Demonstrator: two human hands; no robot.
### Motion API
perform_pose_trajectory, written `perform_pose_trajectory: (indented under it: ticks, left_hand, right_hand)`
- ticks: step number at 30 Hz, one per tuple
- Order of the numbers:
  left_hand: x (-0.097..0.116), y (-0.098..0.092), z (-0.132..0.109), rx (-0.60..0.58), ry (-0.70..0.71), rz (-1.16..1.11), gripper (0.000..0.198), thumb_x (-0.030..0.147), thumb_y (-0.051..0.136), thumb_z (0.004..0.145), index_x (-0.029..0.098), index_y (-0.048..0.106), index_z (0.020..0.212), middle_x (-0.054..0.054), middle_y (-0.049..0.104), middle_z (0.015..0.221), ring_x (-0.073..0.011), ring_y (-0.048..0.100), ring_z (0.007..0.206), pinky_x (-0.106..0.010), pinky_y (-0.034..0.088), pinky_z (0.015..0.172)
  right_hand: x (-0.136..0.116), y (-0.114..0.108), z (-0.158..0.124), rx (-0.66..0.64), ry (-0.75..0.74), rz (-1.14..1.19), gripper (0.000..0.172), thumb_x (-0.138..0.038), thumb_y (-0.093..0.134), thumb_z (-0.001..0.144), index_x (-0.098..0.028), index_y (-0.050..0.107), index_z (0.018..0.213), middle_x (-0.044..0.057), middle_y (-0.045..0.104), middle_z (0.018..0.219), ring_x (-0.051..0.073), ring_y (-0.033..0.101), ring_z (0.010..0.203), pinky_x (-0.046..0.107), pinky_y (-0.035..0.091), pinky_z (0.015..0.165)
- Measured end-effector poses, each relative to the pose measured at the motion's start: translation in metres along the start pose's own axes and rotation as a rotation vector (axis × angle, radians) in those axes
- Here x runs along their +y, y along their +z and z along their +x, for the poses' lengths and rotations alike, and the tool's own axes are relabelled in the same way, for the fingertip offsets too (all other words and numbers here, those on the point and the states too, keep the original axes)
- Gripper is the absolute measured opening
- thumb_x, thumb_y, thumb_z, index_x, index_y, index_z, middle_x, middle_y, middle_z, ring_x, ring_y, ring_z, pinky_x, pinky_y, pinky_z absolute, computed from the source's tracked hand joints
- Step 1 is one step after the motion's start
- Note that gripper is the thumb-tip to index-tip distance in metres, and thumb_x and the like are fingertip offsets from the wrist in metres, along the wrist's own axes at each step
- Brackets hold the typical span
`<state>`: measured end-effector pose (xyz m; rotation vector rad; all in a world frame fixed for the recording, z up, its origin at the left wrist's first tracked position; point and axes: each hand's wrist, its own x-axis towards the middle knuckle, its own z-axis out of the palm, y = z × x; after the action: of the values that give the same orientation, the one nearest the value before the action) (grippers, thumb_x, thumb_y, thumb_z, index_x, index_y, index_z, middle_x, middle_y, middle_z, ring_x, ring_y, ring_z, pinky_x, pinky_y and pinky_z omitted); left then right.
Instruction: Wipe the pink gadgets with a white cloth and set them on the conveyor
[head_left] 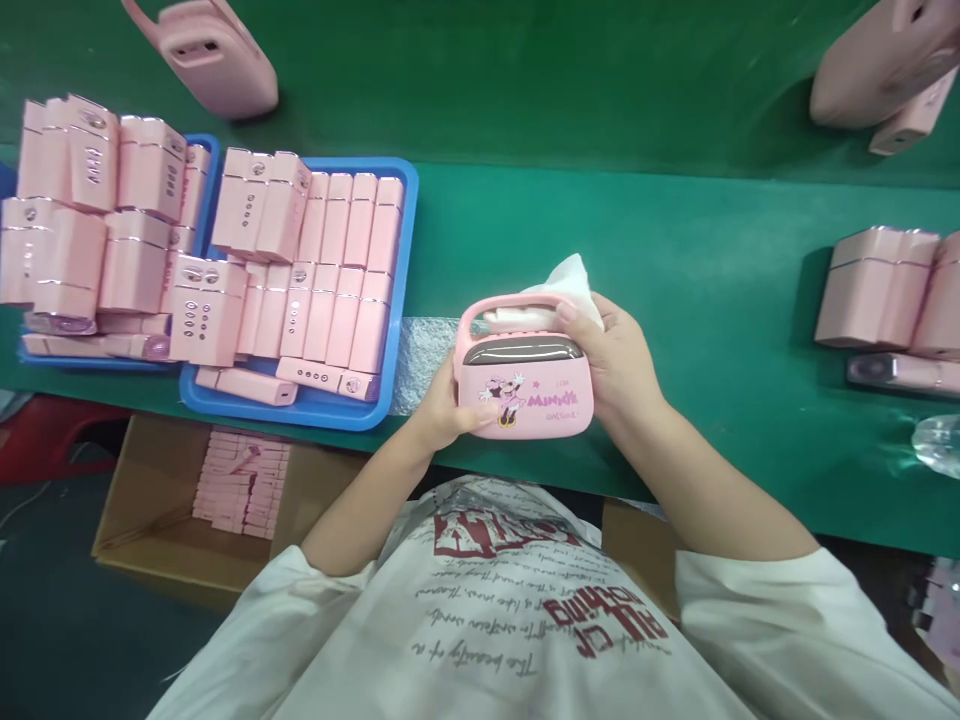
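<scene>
My left hand (444,408) grips the left side of a pink handled device (551,415), its thumb on the front. The device looks like a small portable speaker, with a cartoon mouse print, lettering and a dark glossy strip along its top edge. My right hand (626,350) is closed on a white cloth or tissue (574,285) at the right end of the carry handle (510,300). Part of the white cloth shows through the handle's opening. The right fingers are mostly hidden behind the device and cloth.
Blue trays (409,260) on the left hold many pink boxy units (322,310). Similar pink units (862,290) stand at the right. Other pink handled devices (225,70) are at the back. An open cardboard box (150,490) with pink pieces sits below the green table (712,260).
</scene>
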<state>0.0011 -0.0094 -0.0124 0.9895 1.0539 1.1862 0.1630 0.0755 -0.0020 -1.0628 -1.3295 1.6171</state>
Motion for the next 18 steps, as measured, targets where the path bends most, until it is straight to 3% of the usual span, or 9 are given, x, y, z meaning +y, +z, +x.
perform_pose_trajectory:
  ticks: [5,7,11,15,17,18]
  left_hand:
    - [-0.005,0.001,0.006,0.003,0.045,-0.051,0.067,0.049,0.076,0.064,0.019,0.057,0.12,-0.011,0.066,0.116,-0.0317,0.061,0.112,-0.045,0.051,0.096]
    - [-0.006,0.0,0.008,-0.017,0.059,-0.05,0.068,0.042,0.077,0.062,0.018,0.054,0.122,-0.012,0.064,0.119,-0.0309,0.061,0.113,-0.044,0.05,0.097]
    - [-0.006,0.001,0.011,-0.036,0.083,-0.043,0.073,0.037,0.079,0.06,0.018,0.05,0.124,-0.011,0.063,0.121,-0.03,0.061,0.113,-0.045,0.048,0.099]
    - [-0.005,0.006,0.017,0.119,-0.001,0.036,0.06,0.036,0.081,0.054,0.017,0.06,0.107,-0.01,0.067,0.109,-0.0308,0.062,0.11,-0.047,0.048,0.099]
    - [-0.003,0.008,0.018,0.177,-0.01,0.03,0.049,0.038,0.081,0.053,0.018,0.063,0.094,-0.009,0.068,0.103,-0.0304,0.062,0.109,-0.046,0.049,0.098]
    - [-0.001,0.009,0.018,0.182,-0.003,0.019,0.046,0.041,0.079,0.056,0.019,0.064,0.094,-0.008,0.069,0.103,-0.0294,0.063,0.106,-0.044,0.052,0.094]
  right_hand:
    - [0.003,-0.001,0.005,0.184,-0.204,-0.061,0.033,-0.054,0.064,0.083,-0.022,0.066,0.087,0.001,0.069,0.081,0.017,0.066,0.076,0.03,0.055,0.069]
    - [0.004,-0.003,0.013,0.157,-0.297,-0.065,0.033,-0.054,0.065,0.081,-0.022,0.067,0.093,0.001,0.071,0.089,0.019,0.067,0.084,0.032,0.055,0.075]
    - [-0.01,-0.003,0.024,-0.184,-0.432,-0.376,0.033,-0.049,0.052,0.09,-0.022,0.069,0.096,0.004,0.072,0.096,0.022,0.067,0.092,0.038,0.054,0.082]
    - [-0.03,0.009,0.013,-0.532,-0.672,-0.72,0.031,-0.034,0.043,0.093,-0.022,0.071,0.097,0.006,0.073,0.102,0.022,0.066,0.098,0.039,0.053,0.088]
    - [-0.033,0.011,0.004,-0.582,-0.76,-0.754,0.031,-0.028,0.043,0.092,-0.021,0.072,0.1,0.008,0.072,0.109,0.023,0.065,0.105,0.039,0.052,0.094]
    - [-0.033,0.009,0.0,-0.548,-0.768,-0.742,0.031,-0.026,0.043,0.091,-0.021,0.072,0.104,0.008,0.071,0.113,0.023,0.065,0.109,0.039,0.051,0.096]
